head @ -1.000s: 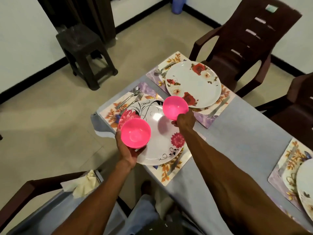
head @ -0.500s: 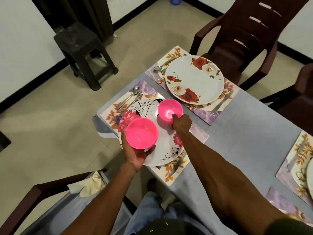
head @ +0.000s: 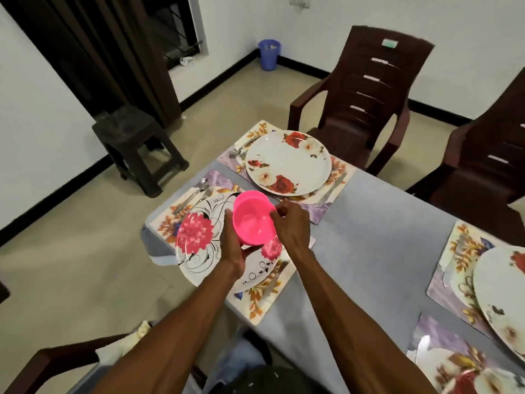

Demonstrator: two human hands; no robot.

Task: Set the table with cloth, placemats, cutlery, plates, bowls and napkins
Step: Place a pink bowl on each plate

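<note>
My left hand (head: 233,251) holds a pink bowl (head: 252,226) from below, above the black-swirl plate (head: 199,251) with pink flowers on the nearest placemat (head: 264,302). My right hand (head: 291,227) is at that bowl's right rim, fingers pinched on the edge. A second pink bowl (head: 251,196) shows just behind it and seems to rest on the same plate, mostly hidden. A spoon and fork (head: 199,191) lie left of the plate and a knife (head: 274,275) lies on its right. A grey-blue cloth (head: 369,237) covers the table.
A rose-patterned plate (head: 287,160) sits on the far placemat with cutlery beside it. More plates on mats (head: 500,285) lie at the right edge. Brown chairs (head: 366,89) (head: 488,155) stand behind the table, a dark stool (head: 136,143) to the left, and a chair arm (head: 51,362) near me.
My right hand set its pink bowl down on the near plate, let go, and came back to the rim of the bowl in my left hand. My left hand moved right, over the plate.
</note>
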